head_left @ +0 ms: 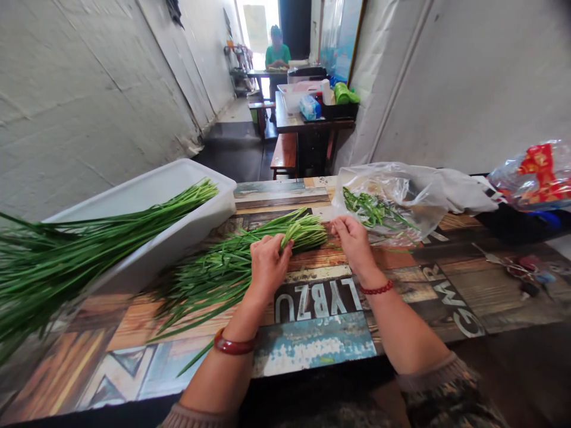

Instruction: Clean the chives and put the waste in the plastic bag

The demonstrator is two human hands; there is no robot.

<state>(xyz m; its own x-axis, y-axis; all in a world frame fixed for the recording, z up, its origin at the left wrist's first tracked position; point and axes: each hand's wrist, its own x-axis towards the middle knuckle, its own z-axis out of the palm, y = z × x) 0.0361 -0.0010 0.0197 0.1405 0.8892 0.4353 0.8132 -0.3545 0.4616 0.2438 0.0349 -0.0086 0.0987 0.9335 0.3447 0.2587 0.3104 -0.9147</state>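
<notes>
My left hand [270,264] is closed round a few stalks of garlic chives, their pale ends poking out above the thumb. Beneath and beyond it a loose pile of garlic chives [218,261] lies on the patterned table, cut ends to the right. My right hand [352,241] is pinched near the open mouth of a clear plastic bag [392,172]; whatever its fingertips hold is too small to make out. Green scraps [372,208] lie inside that bag. At the left, a white plastic tub [165,172] holds a big bundle of long garlic chives [111,249], leaves hanging over its side.
On the table's right lie a bunch of keys [521,270] and a clear plastic package with red print [535,175]. Farther off stand a wooden bench [284,151] and a second table [285,122] with boxes. A person in green [277,56] sits at the far end.
</notes>
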